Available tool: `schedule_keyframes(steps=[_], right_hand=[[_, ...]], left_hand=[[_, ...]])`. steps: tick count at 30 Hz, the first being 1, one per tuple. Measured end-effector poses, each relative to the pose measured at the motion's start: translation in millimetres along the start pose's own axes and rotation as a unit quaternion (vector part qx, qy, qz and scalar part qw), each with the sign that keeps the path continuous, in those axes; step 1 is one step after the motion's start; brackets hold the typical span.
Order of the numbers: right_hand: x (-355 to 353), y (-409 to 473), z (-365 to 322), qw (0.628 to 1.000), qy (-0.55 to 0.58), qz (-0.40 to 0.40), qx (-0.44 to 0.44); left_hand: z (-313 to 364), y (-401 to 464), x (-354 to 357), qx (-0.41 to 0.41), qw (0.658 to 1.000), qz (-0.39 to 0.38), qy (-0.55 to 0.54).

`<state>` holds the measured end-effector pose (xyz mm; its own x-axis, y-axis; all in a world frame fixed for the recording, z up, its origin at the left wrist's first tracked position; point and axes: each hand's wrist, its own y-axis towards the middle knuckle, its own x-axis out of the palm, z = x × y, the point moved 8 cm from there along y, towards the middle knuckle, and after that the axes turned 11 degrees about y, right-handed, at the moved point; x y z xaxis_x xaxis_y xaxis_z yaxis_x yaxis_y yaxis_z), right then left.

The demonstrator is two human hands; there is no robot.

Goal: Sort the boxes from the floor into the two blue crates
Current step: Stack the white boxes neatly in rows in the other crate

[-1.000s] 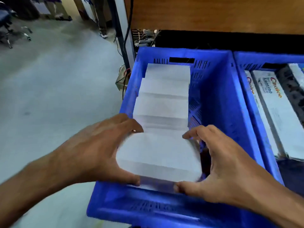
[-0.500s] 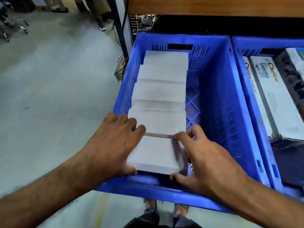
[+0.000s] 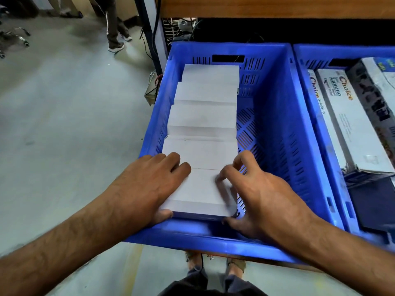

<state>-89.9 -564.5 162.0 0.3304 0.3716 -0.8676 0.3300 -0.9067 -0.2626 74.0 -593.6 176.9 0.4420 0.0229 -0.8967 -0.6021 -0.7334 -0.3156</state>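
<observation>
A plain white box [image 3: 202, 189] lies at the near end of the left blue crate [image 3: 277, 124], in line with several more white boxes [image 3: 203, 118] stacked along the crate's left side. My left hand [image 3: 149, 189] grips the box's left edge, fingers on top and thumb at the near side. My right hand [image 3: 252, 189] holds its right edge, fingers curled over the top and thumb at the near corner. The right blue crate [image 3: 307, 99] holds long printed boxes [image 3: 350, 124].
Grey floor spreads to the left. A person's legs [image 3: 115, 28] stand at the back by a metal post [image 3: 149, 28] with cables. A wooden shelf edge [image 3: 277, 7] runs above the crates. My feet [image 3: 213, 265] show below the crate's near rim.
Both hands have lowered the white box from above the crate down into its near end, behind the row of white boxes. The hands remain on the box.
</observation>
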Motion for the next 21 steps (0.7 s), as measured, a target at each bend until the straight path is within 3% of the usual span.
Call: schedule_keyframes(steps=[21], right_hand=[[-13,-9,4,0.999,0.037,0.038,0.005]], left_hand=[[-3,-1,-2,-0.001,0.996,0.038,-0.085]])
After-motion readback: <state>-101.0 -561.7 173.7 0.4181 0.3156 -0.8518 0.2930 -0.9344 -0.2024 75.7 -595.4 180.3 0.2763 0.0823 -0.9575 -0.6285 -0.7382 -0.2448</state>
